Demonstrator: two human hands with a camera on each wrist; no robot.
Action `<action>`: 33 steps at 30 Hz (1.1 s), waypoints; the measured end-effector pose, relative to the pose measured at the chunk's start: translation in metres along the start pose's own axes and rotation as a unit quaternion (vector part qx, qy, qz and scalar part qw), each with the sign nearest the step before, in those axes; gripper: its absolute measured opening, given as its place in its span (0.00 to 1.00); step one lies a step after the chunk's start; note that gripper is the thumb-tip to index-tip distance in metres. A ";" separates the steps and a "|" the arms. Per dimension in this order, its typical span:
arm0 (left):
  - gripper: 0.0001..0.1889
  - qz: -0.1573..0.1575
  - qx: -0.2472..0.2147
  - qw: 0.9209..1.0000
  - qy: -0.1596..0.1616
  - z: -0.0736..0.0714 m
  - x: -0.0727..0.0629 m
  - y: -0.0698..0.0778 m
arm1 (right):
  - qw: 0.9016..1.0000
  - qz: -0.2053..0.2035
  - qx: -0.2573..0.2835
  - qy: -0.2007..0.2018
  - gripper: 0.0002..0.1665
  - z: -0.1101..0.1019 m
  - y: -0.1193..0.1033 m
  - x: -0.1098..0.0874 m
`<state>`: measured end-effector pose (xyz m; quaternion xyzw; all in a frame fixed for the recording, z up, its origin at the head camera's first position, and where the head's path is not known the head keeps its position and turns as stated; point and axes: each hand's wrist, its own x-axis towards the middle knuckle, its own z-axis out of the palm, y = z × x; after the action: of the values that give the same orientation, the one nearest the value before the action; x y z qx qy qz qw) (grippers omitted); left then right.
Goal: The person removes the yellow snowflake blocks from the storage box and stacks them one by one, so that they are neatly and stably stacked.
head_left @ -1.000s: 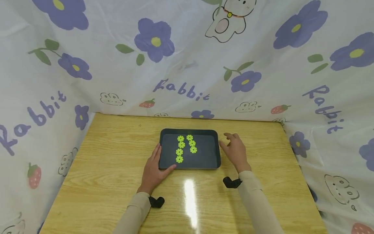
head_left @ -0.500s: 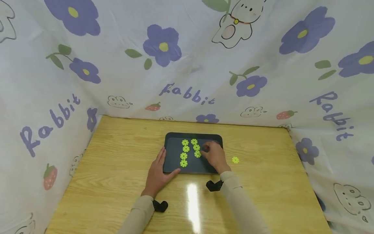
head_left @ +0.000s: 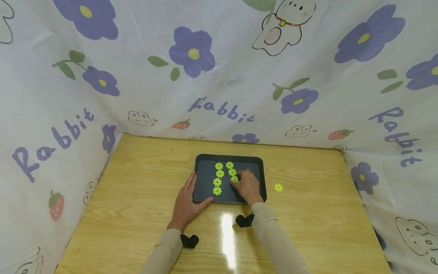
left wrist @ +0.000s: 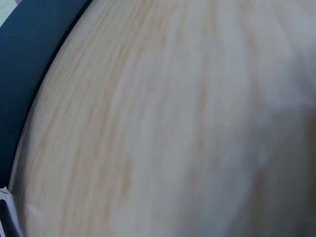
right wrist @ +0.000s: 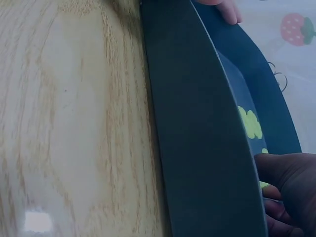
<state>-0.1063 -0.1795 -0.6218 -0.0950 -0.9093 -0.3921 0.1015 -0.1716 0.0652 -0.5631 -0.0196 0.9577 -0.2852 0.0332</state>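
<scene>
Head view. A shallow dark tray (head_left: 204, 179) stands on the worktop (head_left: 137, 198). Inside it, yellow-green discs (head_left: 220, 173) lie flat in two columns: four on the left, three showing on the right, the lowest partly covered. Neighbours lie touching or nearly so, which suggests deliberate ordering. The left hand (head_left: 186, 202) has its fingers straight along the tray's left side and its thumb spread to the near edge, enclosing nothing; the posture is judged a brace against sliding. The right hand (head_left: 248, 186) is over the tray, fingers bent and thumb near them, at the lower end of the right-hand column. One loose disc (head_left: 278, 187) lies on the worktop to the right of the tray, presumably placed for easy reach.

Left wrist view. Worktop grain fills most of the field; the tray's outer wall runs along the left edge. The left hand's contact cannot be verified here.

Right wrist view. The tray's near wall hides much of its contents. The right hand's thumb and bent fingers reach behind the rim, with a sliver of yellow-green between them; whether they pinch a disc cannot be told. The low reach suits flat pieces.
</scene>
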 end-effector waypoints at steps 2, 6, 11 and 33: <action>0.57 -0.002 -0.003 1.000 -0.001 0.001 0.000 0.000 | 1.000 0.000 0.000 0.002 0.26 -0.001 0.000 0.000; 0.57 0.001 -0.002 1.000 0.000 0.001 0.002 -0.001 | 1.000 -0.005 -0.003 0.004 0.26 -0.001 0.001 0.000; 0.57 0.011 0.004 1.000 0.010 0.000 0.002 -0.002 | 1.000 -0.014 0.001 0.006 0.26 -0.001 0.002 -0.002; 0.56 -0.001 0.003 1.000 0.002 0.001 0.000 0.000 | 0.999 -0.043 0.007 -0.010 0.23 -0.001 0.005 -0.009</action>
<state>-0.1059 -0.1788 -0.6225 -0.0928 -0.9104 -0.3898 0.1028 -0.1625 0.0705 -0.5648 -0.0639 0.9536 -0.2927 0.0309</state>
